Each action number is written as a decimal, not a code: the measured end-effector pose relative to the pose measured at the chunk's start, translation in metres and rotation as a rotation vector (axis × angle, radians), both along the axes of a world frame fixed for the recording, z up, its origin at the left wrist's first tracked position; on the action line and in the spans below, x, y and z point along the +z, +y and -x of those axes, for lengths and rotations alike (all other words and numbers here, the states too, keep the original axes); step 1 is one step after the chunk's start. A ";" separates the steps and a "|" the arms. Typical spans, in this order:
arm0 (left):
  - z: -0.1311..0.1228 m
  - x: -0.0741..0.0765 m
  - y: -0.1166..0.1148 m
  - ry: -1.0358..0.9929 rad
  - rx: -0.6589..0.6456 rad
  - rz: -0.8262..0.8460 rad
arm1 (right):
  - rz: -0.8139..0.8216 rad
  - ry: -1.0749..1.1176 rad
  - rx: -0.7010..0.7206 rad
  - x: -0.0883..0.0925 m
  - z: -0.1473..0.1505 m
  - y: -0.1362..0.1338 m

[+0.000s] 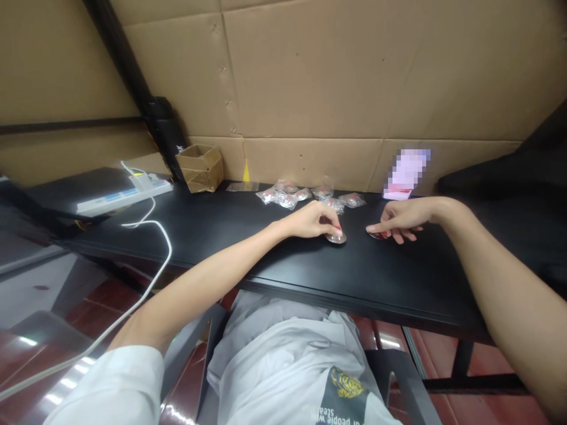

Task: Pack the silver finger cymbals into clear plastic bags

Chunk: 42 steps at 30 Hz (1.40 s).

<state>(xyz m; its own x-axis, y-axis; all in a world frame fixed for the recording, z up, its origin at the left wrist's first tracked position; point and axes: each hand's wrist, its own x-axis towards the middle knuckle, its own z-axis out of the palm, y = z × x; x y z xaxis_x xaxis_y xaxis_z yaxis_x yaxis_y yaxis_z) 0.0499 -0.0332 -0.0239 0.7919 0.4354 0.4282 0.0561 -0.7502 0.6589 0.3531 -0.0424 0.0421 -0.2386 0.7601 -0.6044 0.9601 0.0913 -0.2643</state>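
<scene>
Curled together, the left hand (310, 219) closes its fingers on a round shiny metal disc (335, 238) on a black table (411, 277), while the right hand (398, 217) hangs loose, index finger stretched out, just over a second, red-marked disc (378, 235), though whether it touches cannot be told. Beyond them, small clear plastic bags (301, 196) lie clustered near a cardboard wall (310, 71). Further left sit a small open cardboard box (200, 168) and a white power strip (124, 198), its white cable (166, 251) looping over the table's edge.
</scene>
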 end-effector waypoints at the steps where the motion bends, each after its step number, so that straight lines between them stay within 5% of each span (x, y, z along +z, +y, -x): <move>1: 0.001 0.000 0.002 -0.034 0.058 -0.008 | 0.002 -0.001 0.005 0.000 0.000 0.000; 5: 0.002 0.000 0.012 -0.181 0.285 0.078 | 0.041 0.065 0.041 0.000 0.002 -0.002; 9: 0.001 -0.003 0.017 -0.308 0.429 0.399 | -0.010 0.191 0.106 0.003 0.014 -0.007; 16: -0.001 0.004 0.008 -0.373 0.449 0.929 | -0.464 0.687 0.141 -0.002 0.067 -0.021; 23: -0.003 0.006 0.002 -0.384 0.341 0.897 | -0.548 0.820 0.202 -0.028 0.091 -0.020; 31: 0.000 0.003 0.002 -0.405 0.233 0.824 | -0.672 0.732 0.180 -0.031 0.089 -0.018; 42: 0.007 0.012 0.004 -0.486 0.327 0.836 | -0.728 0.796 0.048 -0.033 0.085 -0.011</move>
